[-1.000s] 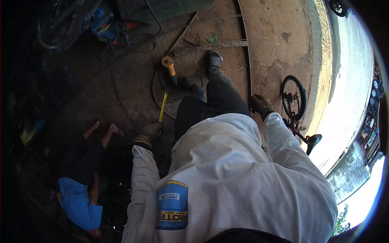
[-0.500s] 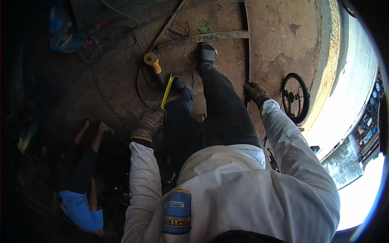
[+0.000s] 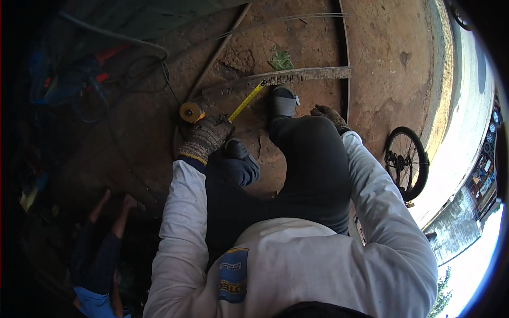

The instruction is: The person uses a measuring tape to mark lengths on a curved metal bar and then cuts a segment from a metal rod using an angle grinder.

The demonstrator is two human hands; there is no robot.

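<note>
My left hand (image 3: 205,138), in a knitted work glove, is closed round a tape measure whose case is hidden in the palm. Its yellow blade (image 3: 247,102) sticks out forward and right, the tip close to a worn flat strip (image 3: 310,74) lying on the floor. My right hand (image 3: 331,116), gloved too, is beside my raised right knee, close to a long dark bar (image 3: 347,50). Its fingers look curled; whatever they hold is hidden. A yellow angle grinder (image 3: 191,112) lies just beyond my left hand, which partly covers it.
A bicycle wheel (image 3: 406,164) stands at the right. Cables (image 3: 165,69) and a blue machine (image 3: 45,79) lie at the far left, near a brown bar (image 3: 220,53). Another person (image 3: 95,265) is at the lower left. A green scrap (image 3: 281,61) lies beyond the strip.
My left hand has moved forward with the tape measure, bringing the blade's tip up to the flat strip. I have bent lower, and my right knee now stands beside my right hand.
</note>
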